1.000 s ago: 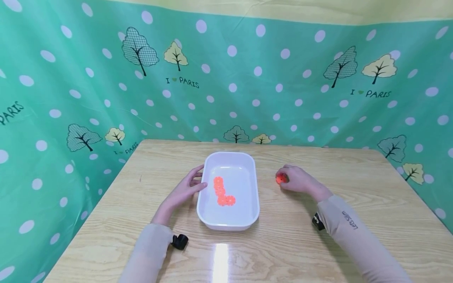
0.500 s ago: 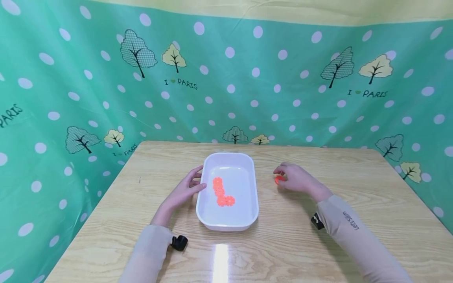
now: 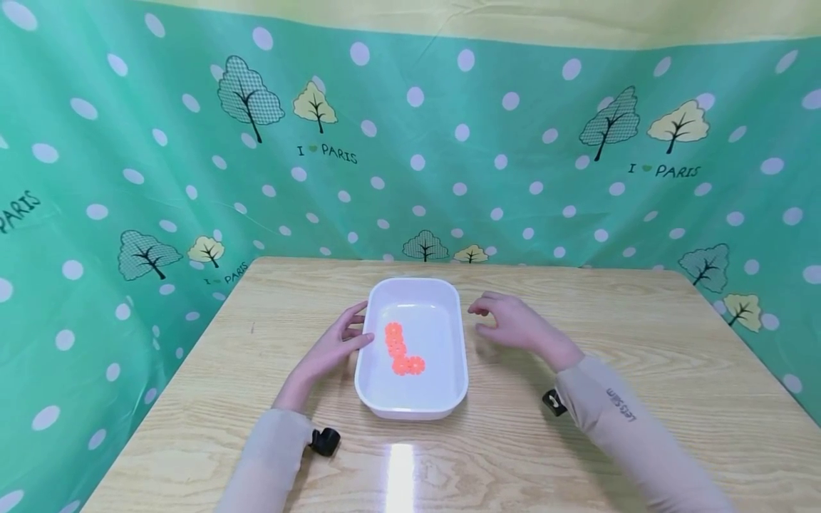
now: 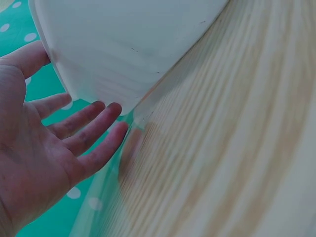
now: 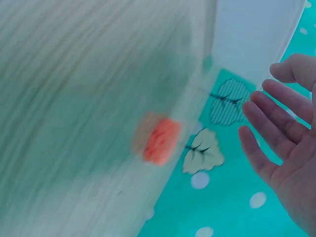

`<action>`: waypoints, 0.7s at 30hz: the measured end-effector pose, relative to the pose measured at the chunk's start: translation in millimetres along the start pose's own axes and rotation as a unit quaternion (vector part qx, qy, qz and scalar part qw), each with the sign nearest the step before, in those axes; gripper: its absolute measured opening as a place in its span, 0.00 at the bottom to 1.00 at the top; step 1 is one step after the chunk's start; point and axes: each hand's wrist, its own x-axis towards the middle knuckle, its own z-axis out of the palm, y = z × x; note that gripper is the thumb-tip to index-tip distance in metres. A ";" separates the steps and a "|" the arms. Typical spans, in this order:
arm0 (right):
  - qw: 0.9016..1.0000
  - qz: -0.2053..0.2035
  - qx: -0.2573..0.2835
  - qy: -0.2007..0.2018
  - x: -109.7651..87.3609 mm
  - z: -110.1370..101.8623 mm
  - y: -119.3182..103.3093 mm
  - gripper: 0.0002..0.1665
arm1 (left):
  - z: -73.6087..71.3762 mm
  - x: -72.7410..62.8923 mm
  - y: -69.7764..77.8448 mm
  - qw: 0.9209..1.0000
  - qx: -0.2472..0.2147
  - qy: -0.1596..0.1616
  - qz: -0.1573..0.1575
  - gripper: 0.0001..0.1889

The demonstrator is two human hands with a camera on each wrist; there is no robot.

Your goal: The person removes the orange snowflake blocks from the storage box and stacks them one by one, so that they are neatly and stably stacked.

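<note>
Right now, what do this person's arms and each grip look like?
The left sleeve and right sleeve are pale beige; the right one carries dark lettering. A small black camera sits at the left wrist and another at the right. The left grip and right grip are ungloved, five-fingered human hands.

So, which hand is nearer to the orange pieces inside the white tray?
The left hand is nearer: it is at the left rim of the white tray, close to the orange pieces. The right hand is outside the right rim, farther from them.
</note>
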 end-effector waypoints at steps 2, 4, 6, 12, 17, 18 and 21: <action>1.000 -0.009 0.003 0.005 3.3 -0.5 -6.5 0.16 | 0.4 -2.3 3.7 1.000 -0.002 0.000 0.000 0.35; 1.000 -0.014 0.007 0.008 6.5 -0.7 -12.5 0.15 | 0.5 -3.4 5.4 1.000 -0.003 -0.001 -0.001 0.35; 1.000 -0.021 0.010 0.011 9.4 -0.6 -18.0 0.14 | 0.6 -3.7 5.3 1.000 -0.003 -0.001 0.001 0.35; 0.999 -0.035 0.000 0.013 17.4 3.6 -32.0 0.14 | -0.2 -3.2 3.4 1.000 -0.007 0.003 0.008 0.35; 0.998 -0.056 -0.031 -0.011 24.5 11.4 -42.7 0.15 | -0.2 -3.4 3.9 1.000 -0.010 0.007 0.009 0.35; 0.997 -0.060 -0.033 -0.016 26.0 12.8 -44.6 0.15 | -0.1 -3.5 4.2 1.000 -0.010 0.007 0.009 0.35; 0.997 -0.062 -0.028 -0.043 29.7 16.5 -50.2 0.16 | 0.2 -3.8 5.4 1.000 -0.014 0.013 0.009 0.36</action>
